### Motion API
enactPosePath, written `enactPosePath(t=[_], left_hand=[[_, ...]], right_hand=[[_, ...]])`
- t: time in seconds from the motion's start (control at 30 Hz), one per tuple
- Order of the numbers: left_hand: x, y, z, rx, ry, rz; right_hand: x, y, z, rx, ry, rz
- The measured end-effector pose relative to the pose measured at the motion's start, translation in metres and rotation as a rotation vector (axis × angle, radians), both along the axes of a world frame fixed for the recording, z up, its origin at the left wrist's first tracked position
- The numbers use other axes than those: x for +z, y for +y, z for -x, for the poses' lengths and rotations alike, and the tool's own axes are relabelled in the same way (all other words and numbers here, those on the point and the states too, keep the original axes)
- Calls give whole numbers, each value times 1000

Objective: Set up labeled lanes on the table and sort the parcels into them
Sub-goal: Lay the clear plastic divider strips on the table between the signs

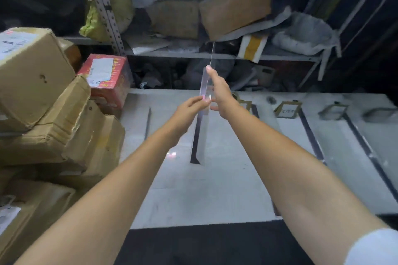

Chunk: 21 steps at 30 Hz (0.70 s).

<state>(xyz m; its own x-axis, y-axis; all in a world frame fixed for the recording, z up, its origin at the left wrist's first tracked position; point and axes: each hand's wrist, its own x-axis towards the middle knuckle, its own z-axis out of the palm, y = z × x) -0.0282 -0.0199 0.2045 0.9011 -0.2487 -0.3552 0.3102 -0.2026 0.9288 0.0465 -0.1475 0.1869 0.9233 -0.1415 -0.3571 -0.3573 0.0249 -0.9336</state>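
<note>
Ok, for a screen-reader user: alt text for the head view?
Left hand pinches and right hand lies along a clear acrylic sign holder, edge-on, above a white table with black tape lanes. Cardboard parcels are stacked at left.

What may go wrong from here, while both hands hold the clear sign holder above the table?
The clear sign holder is only pinched low by the left hand, with the right hand flat against it; it might slip onto the table. The leaning cardboard boxes at the left could slide onto the taped lanes.
</note>
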Motion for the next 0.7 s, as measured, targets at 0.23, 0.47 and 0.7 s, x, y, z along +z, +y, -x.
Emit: enactPosePath(t=[0.23,0.47,0.7], left_hand=[[-2,-170,34,-425,120,40],[10,-380,98,-589,129,127],[19,-563,164,-637,75,88]], right_hand=[[29,-204,52,-273,-73,-3],[36,-426,145,-401,6,-40],[35,-607,211,-478,69,-37]])
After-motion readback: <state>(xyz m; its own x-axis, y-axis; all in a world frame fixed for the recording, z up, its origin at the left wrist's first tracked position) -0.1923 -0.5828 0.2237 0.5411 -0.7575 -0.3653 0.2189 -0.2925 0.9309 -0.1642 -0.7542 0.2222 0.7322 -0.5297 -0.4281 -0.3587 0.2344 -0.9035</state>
